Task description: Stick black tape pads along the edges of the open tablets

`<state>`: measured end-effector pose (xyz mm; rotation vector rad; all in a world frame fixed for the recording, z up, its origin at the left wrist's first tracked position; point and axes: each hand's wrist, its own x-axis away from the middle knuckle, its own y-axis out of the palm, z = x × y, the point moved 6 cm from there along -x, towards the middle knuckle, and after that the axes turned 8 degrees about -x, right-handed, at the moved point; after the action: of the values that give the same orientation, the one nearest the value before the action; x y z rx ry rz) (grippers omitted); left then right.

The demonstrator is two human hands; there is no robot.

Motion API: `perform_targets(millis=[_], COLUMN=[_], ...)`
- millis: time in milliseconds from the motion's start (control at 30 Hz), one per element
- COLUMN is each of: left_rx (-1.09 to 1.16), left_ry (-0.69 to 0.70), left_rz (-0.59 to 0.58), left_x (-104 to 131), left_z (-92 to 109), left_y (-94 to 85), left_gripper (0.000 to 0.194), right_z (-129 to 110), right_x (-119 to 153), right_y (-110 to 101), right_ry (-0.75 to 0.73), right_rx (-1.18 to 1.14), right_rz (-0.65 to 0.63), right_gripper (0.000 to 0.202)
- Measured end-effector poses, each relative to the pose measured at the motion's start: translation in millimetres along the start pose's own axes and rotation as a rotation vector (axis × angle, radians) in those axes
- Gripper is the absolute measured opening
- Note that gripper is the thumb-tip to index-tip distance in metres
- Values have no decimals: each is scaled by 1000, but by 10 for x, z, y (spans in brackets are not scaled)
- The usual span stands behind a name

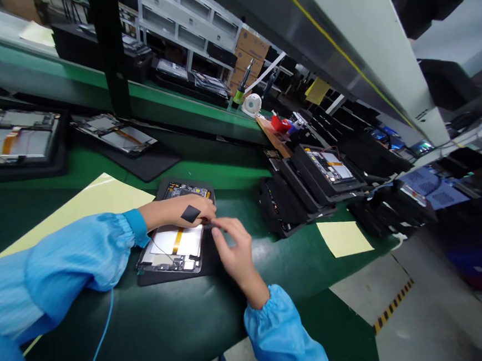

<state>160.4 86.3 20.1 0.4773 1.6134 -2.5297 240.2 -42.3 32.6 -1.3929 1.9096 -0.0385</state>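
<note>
An opened tablet (191, 241), with its white battery, orange flat cable and circuit boards bare, lies on a black foam pad (211, 260) on the green bench. My left hand (196, 207) reaches across it, fingers curled together at the tablet's right edge. A black diamond-shaped patch (191, 214) sits on the back of that hand. From the right, my right hand (237, 251) meets it, thumb and forefinger nearly together beside a small dark piece. Whatever lies between the fingertips of either hand is too small or hidden to name.
Black trays (298, 190) are stacked to the right, an opened tablet (334, 166) on top. More opened tablets (114, 133) lie at the back left. Yellow sheets (344, 238) lie on the bench. A small white fan (252, 105) stands behind. A blue cord (99, 347) hangs from my left sleeve.
</note>
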Motion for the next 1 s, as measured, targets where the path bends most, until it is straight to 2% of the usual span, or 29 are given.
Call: perform_targets(millis=[67, 233, 333, 500, 700, 900, 1000], left_rx=[2, -12, -17, 3, 24, 54, 76], left_ry=[-72, -252, -324, -362, -334, -150, -37], left_rz=[16, 39, 27, -44, -70, -108, -87], left_x=[17, 85, 90, 40, 40, 34, 61], left_z=[-23, -44, -45, -81, -88, -61, -33], left_y=[6, -29, -42, 9, 16, 17, -16], left_gripper=[27, 26, 27, 17, 15, 18, 20], right_z=[-32, -74, -78, -120, -156, -179, -67], right_x=[-257, -761, -871, -874, -777, -670, -537], right_y=[-14, 225, 282, 254, 207, -181, -264], right_ry=[3, -9, 11, 30, 59, 133, 244], right_rx=[-7, 63, 89, 41, -112, -319, -365], right_rz=[0, -348, -465, -524, -483, -150, -124], right_gripper=[19, 14, 6, 9, 12, 16, 19])
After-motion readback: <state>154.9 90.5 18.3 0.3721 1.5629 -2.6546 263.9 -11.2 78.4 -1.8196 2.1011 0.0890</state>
